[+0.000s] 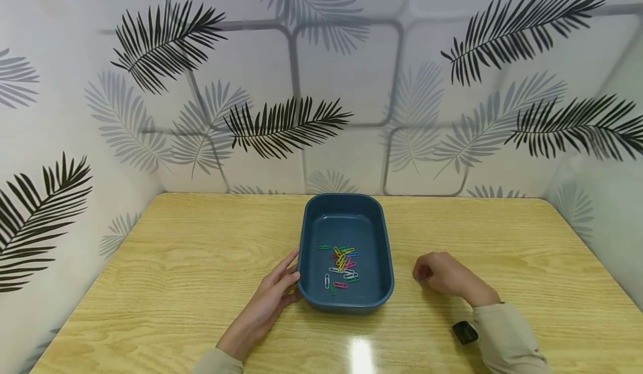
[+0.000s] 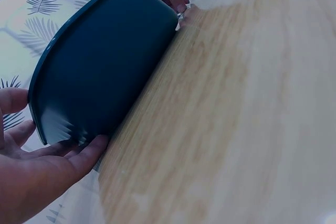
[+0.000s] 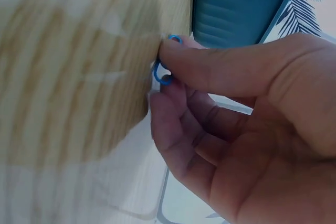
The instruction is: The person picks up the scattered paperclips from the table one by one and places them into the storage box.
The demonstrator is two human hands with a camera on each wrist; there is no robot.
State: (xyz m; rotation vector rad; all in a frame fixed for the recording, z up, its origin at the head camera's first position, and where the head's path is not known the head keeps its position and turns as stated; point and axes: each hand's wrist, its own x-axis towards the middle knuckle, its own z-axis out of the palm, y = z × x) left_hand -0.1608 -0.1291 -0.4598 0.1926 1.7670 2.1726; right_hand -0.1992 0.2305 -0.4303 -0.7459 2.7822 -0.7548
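A dark blue rectangular bin [image 1: 346, 306] stands on the wooden table. Several coloured paper clips [image 1: 341, 259] lie loose on its floor, in white, green, yellow, red, pink and blue. The left hand [image 1: 271, 298] rests against the outside of the bin's left wall, fingers spread along it; the left wrist view shows fingertips [image 2: 97, 145] touching the wall low down. To the right of the bin, the right hand [image 1: 444, 273] pinches a blue paper clip [image 3: 157, 74] between thumb and fingers, close to the table surface. Part of that clip is hidden by the thumb.
The wooden table [image 1: 201, 251] runs back to a wall [image 1: 346, 78] patterned with leaves. A small black object [image 1: 464, 332] sits at the right wrist, beside the sleeve. Light reflects off the table in front of the bin.
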